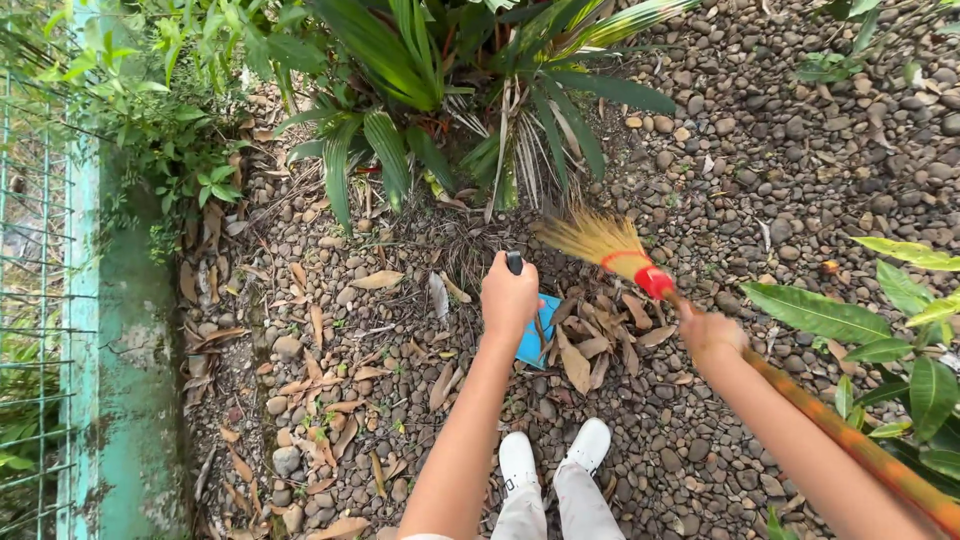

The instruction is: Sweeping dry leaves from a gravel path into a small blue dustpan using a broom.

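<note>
My left hand [508, 296] is closed around the black handle [514, 262] of a blue dustpan [538, 335] that rests on the pebbles with dry leaves piled at its mouth. My right hand [710, 335] grips the orange stick [860, 448] of a broom. Its straw head [596, 238], bound with a red collar [654, 281], points up and left, just right of the dustpan. Brown dry leaves [590, 345] lie between the broom head and the pan. My white shoes [555, 455] stand just below.
Pebble ground [760, 170] covers the area, strewn with dry leaves [320, 400] on the left. Palm-like plants [450, 90] grow at the top. A green-painted low wall [125, 340] with wire fence runs down the left. Broad-leaved shrubs [890, 330] stand at the right.
</note>
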